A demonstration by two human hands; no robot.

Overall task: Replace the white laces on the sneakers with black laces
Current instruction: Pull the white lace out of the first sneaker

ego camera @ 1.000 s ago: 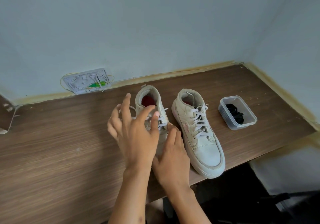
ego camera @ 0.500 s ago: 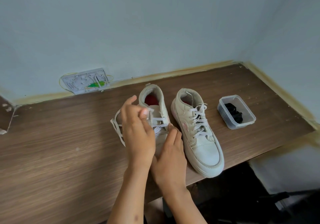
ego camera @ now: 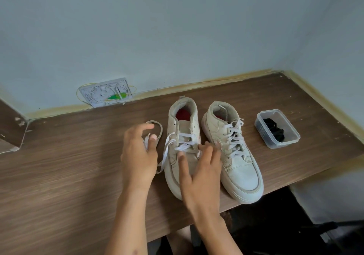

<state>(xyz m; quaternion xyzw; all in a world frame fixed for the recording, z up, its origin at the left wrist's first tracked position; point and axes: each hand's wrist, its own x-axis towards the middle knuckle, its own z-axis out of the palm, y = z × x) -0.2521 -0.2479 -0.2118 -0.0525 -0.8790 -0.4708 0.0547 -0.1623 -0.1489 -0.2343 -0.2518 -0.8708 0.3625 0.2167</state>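
Pulled further out of the upper eyelets since a second ago: white lace [ego camera: 167, 152], its loose loop now trailing on the table [ego camera: 59, 166] left of the left sneaker [ego camera: 182, 148]. Left hand [ego camera: 137, 156], grip pinched on that lace; right hand [ego camera: 201, 174], fingers spread flat over the vamp. Soft, light, limp cord, best pinched near an eyelet. Two sneakers, right one [ego camera: 234, 152] laced; one tub [ego camera: 276, 128] of black laces [ego camera: 274, 129].
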